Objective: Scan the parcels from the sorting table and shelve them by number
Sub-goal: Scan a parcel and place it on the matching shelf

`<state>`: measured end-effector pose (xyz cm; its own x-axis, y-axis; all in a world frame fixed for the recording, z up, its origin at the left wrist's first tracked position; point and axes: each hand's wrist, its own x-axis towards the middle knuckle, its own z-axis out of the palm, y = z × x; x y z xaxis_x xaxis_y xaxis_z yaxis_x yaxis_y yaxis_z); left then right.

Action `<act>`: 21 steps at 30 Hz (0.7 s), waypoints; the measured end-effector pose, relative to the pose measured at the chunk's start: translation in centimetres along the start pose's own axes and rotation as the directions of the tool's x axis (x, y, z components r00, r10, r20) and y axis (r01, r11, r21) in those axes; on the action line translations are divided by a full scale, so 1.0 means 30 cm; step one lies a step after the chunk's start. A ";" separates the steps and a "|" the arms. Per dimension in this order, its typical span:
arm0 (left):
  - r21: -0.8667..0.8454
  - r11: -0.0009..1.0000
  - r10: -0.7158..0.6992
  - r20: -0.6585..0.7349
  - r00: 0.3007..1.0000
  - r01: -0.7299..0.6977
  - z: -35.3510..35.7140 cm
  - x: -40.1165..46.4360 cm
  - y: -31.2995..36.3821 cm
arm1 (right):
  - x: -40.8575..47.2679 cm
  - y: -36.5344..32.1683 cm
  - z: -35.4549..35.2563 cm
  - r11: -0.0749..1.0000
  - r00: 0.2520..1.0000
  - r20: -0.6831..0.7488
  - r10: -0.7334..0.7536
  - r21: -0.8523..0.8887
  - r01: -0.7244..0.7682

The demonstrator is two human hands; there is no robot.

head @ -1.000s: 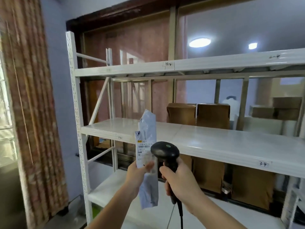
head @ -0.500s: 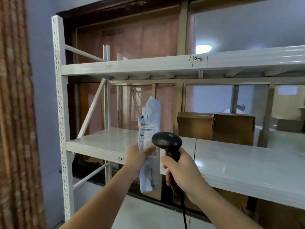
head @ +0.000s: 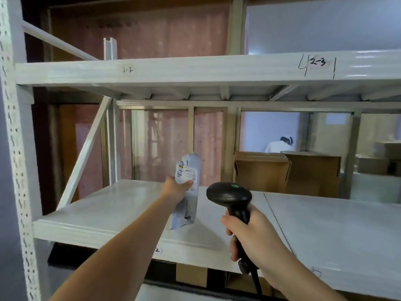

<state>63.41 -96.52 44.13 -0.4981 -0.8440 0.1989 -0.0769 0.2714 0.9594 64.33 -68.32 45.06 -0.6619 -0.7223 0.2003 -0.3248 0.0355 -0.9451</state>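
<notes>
Two hands reach toward a white shelf [head: 108, 205]: the left hand [head: 175, 189] grips a grey parcel [head: 187, 190] upright over it, the right hand [head: 249, 231] beside it clasps a black scanner [head: 230, 197]

Count on inspection: one parcel [head: 187, 187], one scanner [head: 233, 198], two hands, left [head: 174, 189] and right [head: 249, 233]. Two shelves, upper [head: 195, 70] and lower [head: 112, 211]. Two brown boxes at rear [head: 260, 171] [head: 314, 174]. Two legible labels: 2-2 [head: 127, 69] and 2-3 [head: 318, 61].
</notes>
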 end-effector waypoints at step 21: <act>0.801 0.555 0.074 0.219 0.973 -0.222 0.015 0.186 -0.110 | 0.047 -0.020 0.166 0.991 0.967 -0.240 0.083 -0.082 -0.105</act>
<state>60.50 -101.93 42.00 -0.6793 -0.6999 0.2206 -0.6241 0.7091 0.3281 66.95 -72.79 44.62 -0.8295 -0.5296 0.1776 -0.3077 0.1677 -0.9366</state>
